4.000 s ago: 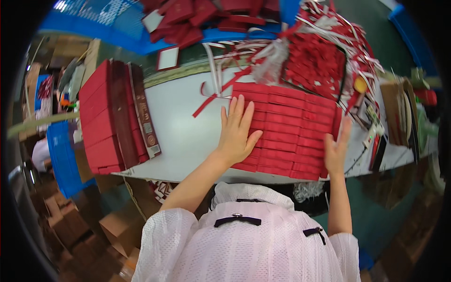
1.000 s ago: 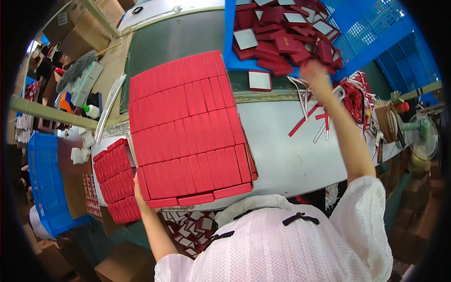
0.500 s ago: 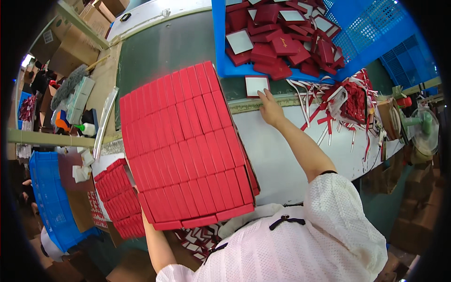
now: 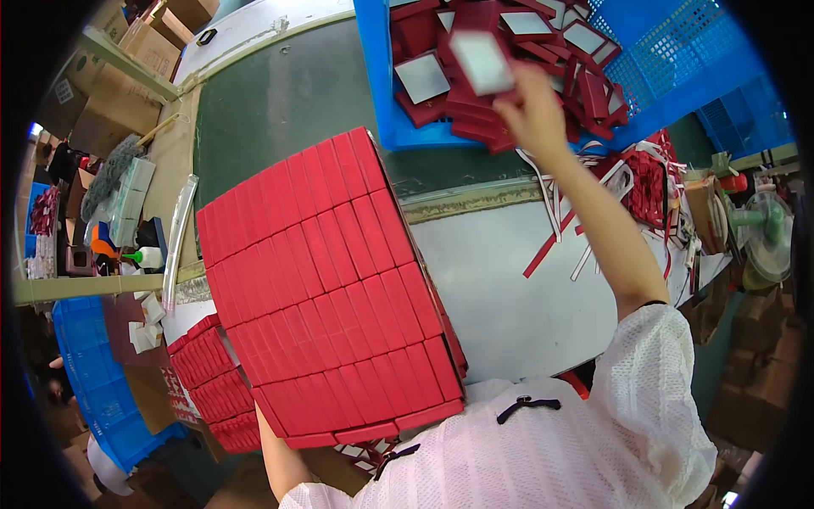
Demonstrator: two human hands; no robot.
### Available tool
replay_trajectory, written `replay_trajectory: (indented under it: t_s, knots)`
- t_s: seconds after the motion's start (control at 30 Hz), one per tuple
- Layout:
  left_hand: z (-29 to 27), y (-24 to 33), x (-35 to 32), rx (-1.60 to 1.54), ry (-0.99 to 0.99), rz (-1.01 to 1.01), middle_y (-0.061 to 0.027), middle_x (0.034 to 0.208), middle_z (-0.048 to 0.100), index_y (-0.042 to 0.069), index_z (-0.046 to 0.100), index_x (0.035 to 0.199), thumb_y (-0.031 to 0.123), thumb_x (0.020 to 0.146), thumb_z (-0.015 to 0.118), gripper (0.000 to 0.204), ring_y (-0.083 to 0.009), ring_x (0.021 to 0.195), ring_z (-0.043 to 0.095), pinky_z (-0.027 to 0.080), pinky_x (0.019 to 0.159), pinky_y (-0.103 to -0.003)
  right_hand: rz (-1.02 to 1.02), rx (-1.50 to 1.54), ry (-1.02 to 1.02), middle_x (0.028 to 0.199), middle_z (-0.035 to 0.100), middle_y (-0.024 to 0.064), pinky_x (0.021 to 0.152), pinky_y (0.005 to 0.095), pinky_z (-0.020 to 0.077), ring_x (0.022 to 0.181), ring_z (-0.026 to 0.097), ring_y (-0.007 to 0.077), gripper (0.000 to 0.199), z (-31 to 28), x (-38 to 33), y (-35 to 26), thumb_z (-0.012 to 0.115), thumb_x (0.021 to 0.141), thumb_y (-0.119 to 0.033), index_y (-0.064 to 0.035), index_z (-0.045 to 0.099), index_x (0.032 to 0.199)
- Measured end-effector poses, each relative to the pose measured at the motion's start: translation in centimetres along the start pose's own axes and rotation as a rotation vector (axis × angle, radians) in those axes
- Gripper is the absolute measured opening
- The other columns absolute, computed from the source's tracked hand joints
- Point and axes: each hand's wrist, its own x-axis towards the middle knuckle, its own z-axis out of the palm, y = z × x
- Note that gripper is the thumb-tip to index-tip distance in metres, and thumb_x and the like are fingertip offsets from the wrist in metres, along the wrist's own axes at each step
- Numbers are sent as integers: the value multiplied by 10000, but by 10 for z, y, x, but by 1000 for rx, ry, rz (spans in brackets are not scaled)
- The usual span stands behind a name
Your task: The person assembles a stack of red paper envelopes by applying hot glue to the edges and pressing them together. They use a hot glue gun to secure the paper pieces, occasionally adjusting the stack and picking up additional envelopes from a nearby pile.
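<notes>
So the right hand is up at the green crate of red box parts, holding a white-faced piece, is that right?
Not quite: the crate is blue, not green, as the head view shows. The right hand is indeed raised over its red box parts, holding a white-faced piece.

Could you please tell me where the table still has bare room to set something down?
The white tabletop is bare between the block of red boxes and the red and white strips. It is crowded inside the blue crate.

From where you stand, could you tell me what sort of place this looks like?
Probably a packaging workshop: a large block of identical red boxes covers the worktable, a blue crate holds loose red box parts, and cardboard cartons are stacked nearby.
</notes>
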Motion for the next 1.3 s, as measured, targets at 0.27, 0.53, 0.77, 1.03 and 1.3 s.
replay_trajectory:
  t_s: [0.27,0.53,0.77,1.03,1.3]
  knots:
    - [33,-11,2,-23,-88,7,-177,1370,321,-6,329,1319,377,937,366,542,-270,1234,362,270,1032,-375,1107,1013,-729,1435,285,114,1078,357,210,1305,286,234,675,24,-207,-85,355,928,-511,-12,289,1378]
    - [100,-58,-49,-129,-193,-59,-176,1386,302,-1,320,1328,397,932,368,563,-270,1250,345,253,1044,-375,1440,1582,-710,1365,394,121,1028,356,303,1228,392,230,622,-62,-216,-96,277,948,-490,-17,354,1344]
    - [195,-111,-89,-204,-290,-159,-174,1401,284,3,312,1337,414,928,369,582,-271,1263,331,239,1054,-375,1405,1542,-547,1361,410,73,1000,349,362,1214,423,216,581,-163,-248,-10,334,946,-470,-63,346,1360]
    - [331,-160,-105,-239,-396,-240,-173,1417,265,9,303,1346,434,924,370,603,-271,1279,314,222,1065,-375,1397,1376,-484,1310,470,62,969,334,392,1160,474,201,547,-255,-244,97,349,946,-455,-81,386,1343]
    - [396,-181,-134,-258,-303,-217,-172,1433,245,14,294,1356,454,919,371,625,-271,1295,298,205,1077,-376,1359,1335,-413,1239,527,70,907,331,427,1073,531,196,515,-269,-245,169,380,938,-442,-79,437,1298]
